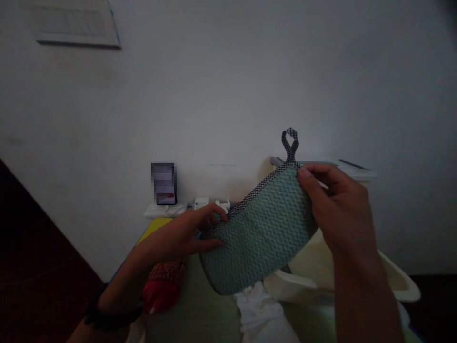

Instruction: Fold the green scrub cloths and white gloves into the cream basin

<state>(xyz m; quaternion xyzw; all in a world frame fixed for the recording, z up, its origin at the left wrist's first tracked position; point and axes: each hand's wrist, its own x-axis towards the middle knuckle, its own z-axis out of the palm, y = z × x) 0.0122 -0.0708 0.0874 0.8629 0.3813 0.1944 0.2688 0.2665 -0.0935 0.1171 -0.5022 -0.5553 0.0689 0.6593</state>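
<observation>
A teal woven cloth (262,231) with black-and-white checked trim and a hanging loop (291,138) is held up aslant in front of me. My right hand (339,205) pinches its upper right corner, thumb on the near face, just beside the loop. At the lower left end is my left hand (193,233), its thumb lying across the near face and its curled fingers at the trimmed edge. A dark bracelet circles my left wrist. Whatever lies directly behind the cloth is hidden.
Below stands a table with a green top (203,314). On it are a red patterned bundle (164,286), white ruffled fabric (264,309) and a cream plastic basin (400,281). A phone (166,183) leans upright near the wall (228,85). A white panel (76,24) hangs upper left.
</observation>
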